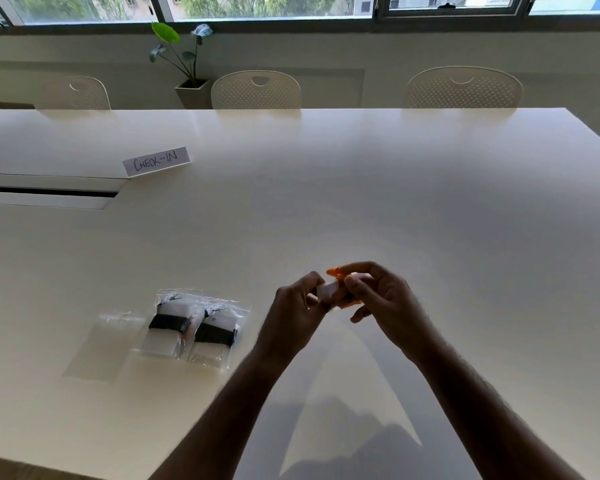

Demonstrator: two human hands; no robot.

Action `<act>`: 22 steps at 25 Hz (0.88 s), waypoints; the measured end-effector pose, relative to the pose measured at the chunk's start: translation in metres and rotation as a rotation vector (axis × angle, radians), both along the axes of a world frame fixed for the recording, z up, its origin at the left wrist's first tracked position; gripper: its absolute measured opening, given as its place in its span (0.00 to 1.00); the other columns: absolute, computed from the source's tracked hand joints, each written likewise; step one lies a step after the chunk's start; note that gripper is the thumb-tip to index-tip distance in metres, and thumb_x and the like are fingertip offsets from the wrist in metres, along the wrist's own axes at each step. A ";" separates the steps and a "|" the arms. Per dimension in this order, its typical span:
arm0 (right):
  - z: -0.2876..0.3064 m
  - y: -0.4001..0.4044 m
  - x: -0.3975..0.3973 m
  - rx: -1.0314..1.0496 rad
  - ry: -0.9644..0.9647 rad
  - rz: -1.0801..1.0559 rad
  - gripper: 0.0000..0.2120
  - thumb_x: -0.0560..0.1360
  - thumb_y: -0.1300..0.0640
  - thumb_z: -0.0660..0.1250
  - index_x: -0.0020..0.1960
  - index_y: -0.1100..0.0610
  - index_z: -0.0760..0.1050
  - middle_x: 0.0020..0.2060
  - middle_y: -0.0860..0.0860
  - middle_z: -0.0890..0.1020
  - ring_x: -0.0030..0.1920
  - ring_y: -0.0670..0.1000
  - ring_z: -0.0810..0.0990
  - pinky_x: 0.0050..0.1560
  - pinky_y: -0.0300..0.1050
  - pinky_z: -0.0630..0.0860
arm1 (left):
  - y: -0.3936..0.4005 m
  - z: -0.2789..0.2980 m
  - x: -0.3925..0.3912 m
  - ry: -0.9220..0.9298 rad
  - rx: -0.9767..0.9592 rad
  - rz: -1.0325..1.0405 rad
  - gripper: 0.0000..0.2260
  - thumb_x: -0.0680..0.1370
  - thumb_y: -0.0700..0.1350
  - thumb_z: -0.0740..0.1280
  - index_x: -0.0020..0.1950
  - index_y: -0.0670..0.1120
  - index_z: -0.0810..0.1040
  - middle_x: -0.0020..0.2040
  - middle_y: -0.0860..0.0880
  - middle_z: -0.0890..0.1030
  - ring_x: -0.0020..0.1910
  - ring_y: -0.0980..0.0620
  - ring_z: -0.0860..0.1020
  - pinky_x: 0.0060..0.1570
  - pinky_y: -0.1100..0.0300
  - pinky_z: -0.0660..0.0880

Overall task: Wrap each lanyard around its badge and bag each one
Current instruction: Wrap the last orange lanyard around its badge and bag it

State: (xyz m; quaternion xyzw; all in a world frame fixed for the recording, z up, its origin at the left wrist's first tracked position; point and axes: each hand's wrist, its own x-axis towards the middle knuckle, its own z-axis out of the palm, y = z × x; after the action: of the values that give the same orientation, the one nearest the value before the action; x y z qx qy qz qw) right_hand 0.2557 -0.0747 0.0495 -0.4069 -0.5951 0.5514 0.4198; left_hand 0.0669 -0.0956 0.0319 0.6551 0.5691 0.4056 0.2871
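Holding the badge [327, 291] above the tabletop [361, 188], I see my left hand [297, 315] pinch it while my right hand [383, 296] fingers clamp the orange lanyard [334, 271] — slack there could unravel the wrap before the empty bag [99, 344], near left.

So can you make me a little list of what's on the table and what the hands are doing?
left hand: holds the badge above the table
right hand: grip on the orange lanyard at the badge
bagged badges: two, side by side, each wrapped in a black lanyard
empty bag: flat, left of the bagged badges
sign: reads CHECK-IN, farther back on the table
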 end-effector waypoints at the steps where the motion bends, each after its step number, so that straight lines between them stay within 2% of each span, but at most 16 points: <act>1: 0.000 0.001 0.000 0.046 -0.084 -0.014 0.09 0.84 0.59 0.66 0.61 0.53 0.82 0.45 0.52 0.89 0.46 0.52 0.89 0.37 0.50 0.83 | -0.001 -0.001 -0.001 0.013 -0.005 0.006 0.09 0.80 0.50 0.73 0.45 0.50 0.76 0.37 0.53 0.84 0.40 0.59 0.85 0.39 0.51 0.82; 4: -0.001 0.006 0.004 0.299 -0.460 -0.068 0.12 0.80 0.56 0.71 0.58 0.41 0.84 0.39 0.44 0.84 0.40 0.44 0.83 0.36 0.36 0.75 | -0.002 -0.001 -0.006 0.052 -0.007 0.019 0.08 0.79 0.47 0.74 0.44 0.51 0.76 0.37 0.53 0.83 0.39 0.59 0.84 0.39 0.53 0.82; 6: -0.002 0.014 0.006 0.448 -0.632 -0.076 0.11 0.78 0.51 0.73 0.58 0.39 0.84 0.44 0.43 0.77 0.44 0.43 0.76 0.45 0.37 0.71 | -0.002 0.000 -0.014 0.061 -0.015 0.010 0.08 0.78 0.47 0.75 0.45 0.51 0.76 0.38 0.53 0.84 0.39 0.58 0.84 0.40 0.53 0.82; 8: -0.002 0.019 0.007 0.489 -0.690 -0.041 0.09 0.76 0.46 0.74 0.56 0.38 0.84 0.52 0.42 0.75 0.54 0.43 0.73 0.58 0.44 0.68 | -0.003 0.003 -0.023 0.067 -0.028 0.000 0.07 0.78 0.47 0.75 0.46 0.50 0.77 0.39 0.53 0.84 0.40 0.59 0.84 0.42 0.54 0.82; 10: -0.002 0.021 0.003 0.418 -0.610 0.037 0.07 0.76 0.47 0.73 0.54 0.39 0.83 0.56 0.39 0.80 0.58 0.43 0.77 0.61 0.50 0.73 | -0.005 0.007 -0.032 0.055 -0.041 -0.014 0.07 0.77 0.47 0.76 0.46 0.50 0.78 0.40 0.53 0.84 0.41 0.60 0.83 0.43 0.55 0.82; 11: -0.001 0.020 -0.001 0.344 -0.520 0.058 0.07 0.77 0.50 0.74 0.54 0.41 0.83 0.53 0.40 0.84 0.55 0.43 0.81 0.58 0.52 0.78 | -0.006 0.009 -0.035 0.034 -0.051 -0.018 0.07 0.77 0.47 0.76 0.46 0.49 0.79 0.39 0.53 0.84 0.40 0.60 0.83 0.42 0.55 0.82; 13: -0.002 0.019 -0.010 0.227 -0.380 0.043 0.08 0.76 0.56 0.76 0.51 0.43 0.83 0.47 0.42 0.87 0.48 0.45 0.85 0.49 0.50 0.83 | -0.009 0.012 -0.043 -0.016 -0.077 -0.014 0.07 0.76 0.47 0.77 0.45 0.50 0.79 0.38 0.53 0.84 0.38 0.61 0.82 0.42 0.54 0.80; 15: -0.006 0.019 -0.019 0.204 -0.329 0.030 0.11 0.75 0.59 0.78 0.50 0.44 0.84 0.46 0.43 0.88 0.47 0.45 0.86 0.48 0.47 0.83 | -0.010 0.012 -0.053 -0.080 -0.119 0.002 0.07 0.76 0.46 0.78 0.46 0.49 0.80 0.40 0.51 0.85 0.39 0.56 0.82 0.45 0.48 0.82; 18: -0.012 0.019 -0.033 0.092 -0.154 0.094 0.13 0.73 0.62 0.79 0.52 0.46 0.86 0.47 0.50 0.88 0.47 0.53 0.88 0.45 0.53 0.86 | -0.014 0.010 -0.067 -0.210 -0.188 0.020 0.08 0.75 0.45 0.79 0.48 0.48 0.81 0.43 0.48 0.86 0.44 0.45 0.85 0.51 0.38 0.81; 20: -0.017 0.019 -0.043 0.004 -0.022 0.117 0.12 0.74 0.64 0.77 0.53 0.50 0.86 0.47 0.56 0.88 0.44 0.60 0.88 0.42 0.59 0.86 | -0.018 0.009 -0.074 -0.190 -0.201 0.046 0.09 0.74 0.47 0.79 0.49 0.49 0.81 0.44 0.48 0.87 0.45 0.45 0.86 0.52 0.39 0.82; 22: -0.024 0.020 -0.055 -0.024 0.021 0.117 0.12 0.74 0.65 0.77 0.54 0.51 0.86 0.46 0.58 0.87 0.42 0.63 0.88 0.41 0.61 0.86 | -0.023 0.010 -0.084 -0.100 -0.190 0.100 0.09 0.75 0.50 0.79 0.49 0.50 0.81 0.43 0.50 0.87 0.44 0.50 0.86 0.50 0.48 0.84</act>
State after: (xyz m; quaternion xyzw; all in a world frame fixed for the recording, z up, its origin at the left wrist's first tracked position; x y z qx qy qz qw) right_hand 0.2008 -0.0552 0.0258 -0.3705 -0.6068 0.5864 0.3880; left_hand -0.0169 -0.1189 0.0416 0.5746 0.6220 0.3956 0.3555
